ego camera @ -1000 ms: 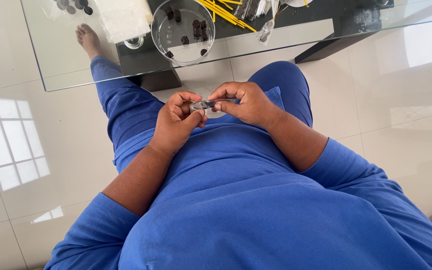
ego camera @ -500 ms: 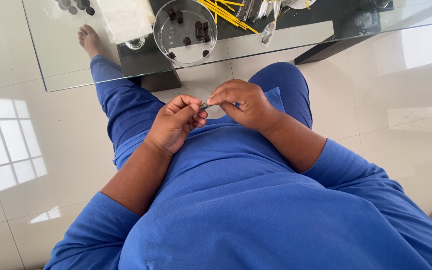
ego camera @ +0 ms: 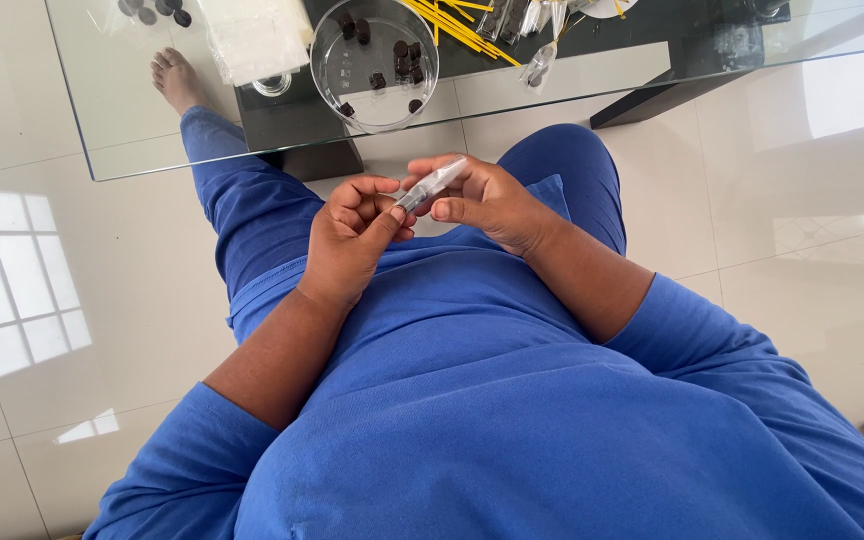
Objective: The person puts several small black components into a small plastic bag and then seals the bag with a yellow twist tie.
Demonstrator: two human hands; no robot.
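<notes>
Over my lap, both hands hold one small clear plastic sleeve point(ego camera: 432, 184) with something dark inside it. My right hand point(ego camera: 482, 200) pinches its upper end between thumb and fingers. My left hand point(ego camera: 352, 235) grips its lower end with thumb and curled fingers. The sleeve points up and to the right, just below the edge of the glass table point(ego camera: 132, 120). A clear round bowl point(ego camera: 374, 62) with several small dark pieces stands on the table straight ahead of my hands.
Yellow sticks point(ego camera: 457, 25) and clear packets point(ego camera: 537, 60) lie on the table to the right of the bowl. A clear plastic bag point(ego camera: 252, 35) and dark round pieces point(ego camera: 157, 10) lie at the left. My bare foot point(ego camera: 177, 80) shows through the glass on the tiled floor.
The clear sleeve has turned from lying flat between my hands to pointing up and right. My right hand has shifted up along it; the left hand stays low.
</notes>
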